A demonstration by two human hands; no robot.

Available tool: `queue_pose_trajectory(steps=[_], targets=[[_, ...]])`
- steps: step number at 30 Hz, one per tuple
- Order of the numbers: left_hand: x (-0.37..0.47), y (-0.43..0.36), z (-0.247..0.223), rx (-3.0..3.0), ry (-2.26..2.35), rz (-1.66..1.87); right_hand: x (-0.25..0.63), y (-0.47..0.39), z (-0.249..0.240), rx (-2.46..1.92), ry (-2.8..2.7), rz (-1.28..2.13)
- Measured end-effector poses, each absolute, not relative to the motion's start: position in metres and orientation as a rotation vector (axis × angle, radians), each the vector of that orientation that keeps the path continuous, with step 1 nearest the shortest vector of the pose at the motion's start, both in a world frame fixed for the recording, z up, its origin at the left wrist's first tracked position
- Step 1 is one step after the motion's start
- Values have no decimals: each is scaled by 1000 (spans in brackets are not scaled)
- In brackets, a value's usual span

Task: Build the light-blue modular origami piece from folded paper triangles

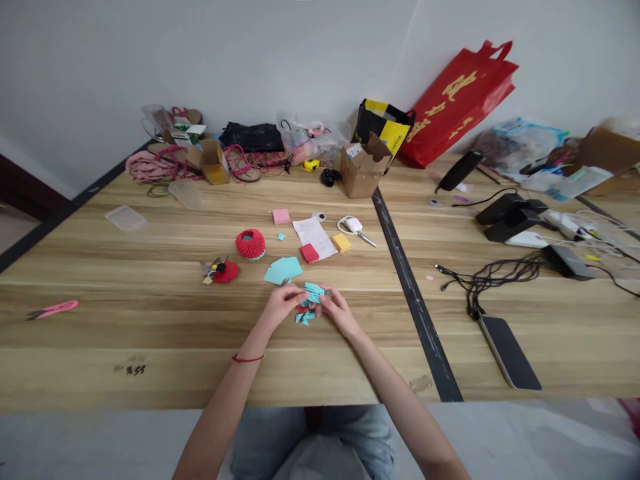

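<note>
Between my two hands is a small stack of folded light-blue paper pieces [314, 292]. My left hand [284, 303] pinches its left side, and my right hand [340, 310] grips the right side. Just below them, more folded blue paper pieces [305, 318] lie on the table, with a bit of red among them. Flat blue paper sheets [283, 270] rest beyond my left hand. Farther off stands a round red folded-paper bowl [251, 245], with some blue showing at its base. A single small blue folded piece [281, 237] lies to its right.
Pink [281, 216], red [309, 253] and yellow paper pads [342, 242] lie around a written sheet [314, 235]. Scissors [367, 239] are at their right, pink snips [54, 309] far left. A cardboard box [364, 170] stands behind; cables [493, 277] and a power bank [510, 353] lie right.
</note>
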State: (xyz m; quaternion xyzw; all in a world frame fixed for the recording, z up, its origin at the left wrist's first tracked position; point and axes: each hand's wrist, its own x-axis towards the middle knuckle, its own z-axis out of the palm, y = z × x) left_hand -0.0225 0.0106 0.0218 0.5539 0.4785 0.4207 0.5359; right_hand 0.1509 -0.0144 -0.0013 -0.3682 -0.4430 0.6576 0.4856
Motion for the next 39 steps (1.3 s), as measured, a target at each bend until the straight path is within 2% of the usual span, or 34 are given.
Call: queue_pose_trajectory(steps=[7,39], targets=[[-23,11,20,1326,1198,1032,147,-18,-3,-875,-1119,1498],[-22,13,16,1427,1168,1090,149,-14,-3,-844,-1104,1570]])
